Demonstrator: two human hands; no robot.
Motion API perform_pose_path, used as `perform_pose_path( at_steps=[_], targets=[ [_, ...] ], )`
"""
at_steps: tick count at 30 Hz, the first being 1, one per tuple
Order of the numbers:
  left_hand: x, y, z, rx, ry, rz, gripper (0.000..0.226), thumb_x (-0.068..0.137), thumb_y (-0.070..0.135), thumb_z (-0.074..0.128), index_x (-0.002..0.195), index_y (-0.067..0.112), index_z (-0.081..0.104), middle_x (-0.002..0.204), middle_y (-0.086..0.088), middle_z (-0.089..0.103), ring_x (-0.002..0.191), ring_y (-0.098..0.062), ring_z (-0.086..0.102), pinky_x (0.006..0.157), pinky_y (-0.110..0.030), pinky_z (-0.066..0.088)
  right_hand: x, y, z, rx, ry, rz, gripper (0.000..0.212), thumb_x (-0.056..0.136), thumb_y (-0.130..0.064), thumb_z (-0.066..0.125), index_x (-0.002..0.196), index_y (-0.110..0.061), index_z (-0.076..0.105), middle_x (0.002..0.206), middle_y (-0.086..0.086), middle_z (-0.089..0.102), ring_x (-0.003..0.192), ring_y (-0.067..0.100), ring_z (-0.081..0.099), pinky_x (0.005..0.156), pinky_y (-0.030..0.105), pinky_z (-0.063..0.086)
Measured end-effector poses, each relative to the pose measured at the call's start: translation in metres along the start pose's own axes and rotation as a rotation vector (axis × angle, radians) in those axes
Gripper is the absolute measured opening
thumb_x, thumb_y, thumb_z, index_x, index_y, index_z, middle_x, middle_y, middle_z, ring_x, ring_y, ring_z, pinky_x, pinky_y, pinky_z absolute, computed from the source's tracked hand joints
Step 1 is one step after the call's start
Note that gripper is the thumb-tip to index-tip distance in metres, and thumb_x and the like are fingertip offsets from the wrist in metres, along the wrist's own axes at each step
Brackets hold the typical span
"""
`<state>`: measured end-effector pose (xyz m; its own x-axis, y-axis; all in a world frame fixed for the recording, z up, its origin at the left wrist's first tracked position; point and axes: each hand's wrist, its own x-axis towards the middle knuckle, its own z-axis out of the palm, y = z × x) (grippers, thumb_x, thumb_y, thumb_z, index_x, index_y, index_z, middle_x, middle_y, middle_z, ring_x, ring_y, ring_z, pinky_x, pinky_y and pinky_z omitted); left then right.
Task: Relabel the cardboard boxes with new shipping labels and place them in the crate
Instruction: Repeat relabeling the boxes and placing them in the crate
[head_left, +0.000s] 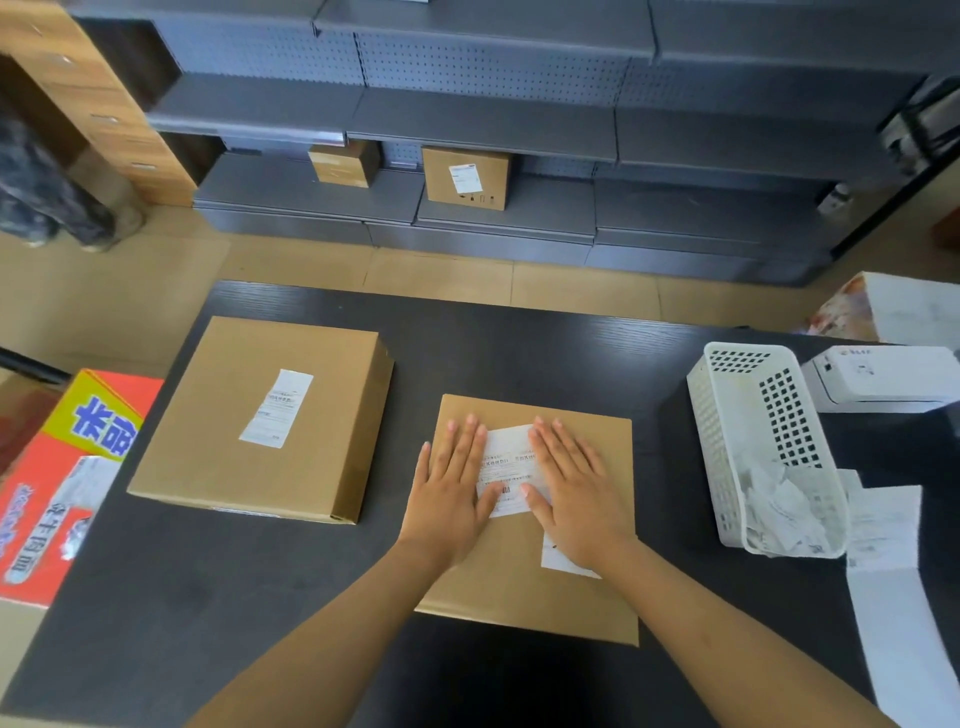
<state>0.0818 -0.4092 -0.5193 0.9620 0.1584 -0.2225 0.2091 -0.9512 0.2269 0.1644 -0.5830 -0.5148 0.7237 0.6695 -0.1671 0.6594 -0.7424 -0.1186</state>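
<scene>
— Both hands, left hand (451, 486) and right hand (574, 491), are lying flat, fingers straight, pressing the shipping label (508, 467) onto the cardboard box (519, 587) left of the white basket (727, 441).
— Next, probably gripping its sides and lifting it crateward.

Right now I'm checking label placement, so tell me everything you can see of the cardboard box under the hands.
The cardboard box is plain brown, flat and roughly square, and lies closed on the dark table, right of a larger labelled box. A white shipping label with printed text and a barcode sits on its top, and a second white patch shows near the right wrist. The left hand and right hand press flat on the label's two sides, fingers straight.
</scene>
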Motion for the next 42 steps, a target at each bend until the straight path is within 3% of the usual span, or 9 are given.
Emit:
perform_pose_path(
  at_steps=[4,7,11,14,21,25,28,33,42],
  targets=[
    [-0.002,-0.002,0.0,-0.015,0.005,-0.001,0.067,0.094,0.061,0.0,0.14,0.026,-0.036,0.15,0.01,-0.038,0.138,-0.011,-0.036,0.115,-0.035,-0.018,0.002,0.002,0.002,0.029,0.005,0.017,0.064,0.101,-0.049,0.02,0.153,-0.018,0.002,0.159,-0.007,-0.008,0.147,0.013,-0.01,0.118,0.031,-0.007],
    [-0.001,-0.002,0.001,-0.029,0.001,0.0,0.067,0.094,0.06,0.001,0.14,0.026,-0.034,0.151,0.01,-0.037,0.138,-0.011,-0.035,0.115,-0.035,-0.018,0.002,0.002,0.004,-0.016,-0.016,0.014,0.064,0.099,-0.052,0.01,0.152,-0.019,-0.006,0.159,-0.007,-0.014,0.146,0.013,-0.017,0.118,0.032,-0.012],
    [-0.001,-0.003,0.001,-0.005,-0.018,-0.007,0.068,0.094,0.059,0.003,0.143,0.024,-0.03,0.152,0.008,-0.034,0.139,-0.013,-0.035,0.116,-0.035,-0.016,0.004,0.003,0.005,-0.049,-0.088,0.032,0.065,0.098,-0.053,0.005,0.149,-0.021,-0.019,0.157,-0.008,-0.026,0.142,0.013,-0.03,0.117,0.045,-0.017],
    [0.003,-0.003,-0.004,-0.017,-0.049,-0.017,0.071,0.096,0.059,0.011,0.147,0.022,-0.023,0.155,0.006,-0.028,0.141,-0.015,-0.03,0.115,-0.036,-0.015,0.004,0.001,-0.003,0.006,-0.089,0.061,0.067,0.099,-0.053,0.013,0.151,-0.023,-0.017,0.158,-0.007,-0.025,0.141,0.015,-0.032,0.116,0.045,-0.018],
    [-0.01,-0.007,-0.029,-0.321,0.031,-0.271,0.074,0.096,0.055,0.037,0.152,0.023,0.002,0.16,-0.002,0.002,0.146,-0.028,0.01,0.116,-0.043,0.018,-0.027,0.007,-0.023,0.352,0.134,0.503,0.075,0.094,-0.05,0.047,0.153,-0.017,0.013,0.162,0.003,0.002,0.148,0.025,0.001,0.118,0.039,0.006],
    [-0.024,-0.021,-0.029,-0.571,-0.106,-0.497,0.076,0.095,0.054,0.041,0.153,0.016,0.011,0.154,-0.01,0.022,0.137,-0.032,0.032,0.109,-0.047,0.034,-0.048,0.02,-0.028,0.764,0.028,0.796,0.084,0.088,-0.054,0.057,0.152,-0.016,0.019,0.155,0.008,0.028,0.141,0.029,0.029,0.111,0.049,0.033],
    [-0.03,-0.027,-0.025,-0.795,-0.201,-0.588,0.074,0.094,0.052,0.046,0.15,0.01,0.02,0.15,-0.015,0.032,0.131,-0.032,0.041,0.105,-0.045,0.04,-0.055,0.023,-0.027,1.005,-0.113,0.937,0.088,0.086,-0.059,0.058,0.151,-0.011,0.022,0.144,0.013,0.045,0.127,0.03,0.049,0.097,0.039,0.045],
    [-0.036,-0.026,-0.028,-0.933,-0.279,-0.642,0.063,0.094,0.046,0.052,0.141,0.008,0.035,0.134,-0.013,0.053,0.112,-0.028,0.057,0.096,-0.041,0.048,-0.062,0.024,-0.021,1.133,-0.272,0.981,0.045,0.087,-0.032,0.06,0.123,-0.006,0.054,0.105,0.008,0.067,0.09,0.021,0.066,0.073,0.033,0.054],
    [-0.04,-0.014,-0.042,-1.064,-0.275,-0.727,0.064,0.092,0.039,0.059,0.139,0.002,0.036,0.131,-0.015,0.053,0.111,-0.032,0.059,0.091,-0.049,0.052,-0.069,0.031,-0.031,1.195,-0.258,0.948,0.038,0.088,-0.031,0.062,0.117,-0.007,0.055,0.1,0.006,0.069,0.088,0.021,0.067,0.068,0.031,0.053]
  ],
)
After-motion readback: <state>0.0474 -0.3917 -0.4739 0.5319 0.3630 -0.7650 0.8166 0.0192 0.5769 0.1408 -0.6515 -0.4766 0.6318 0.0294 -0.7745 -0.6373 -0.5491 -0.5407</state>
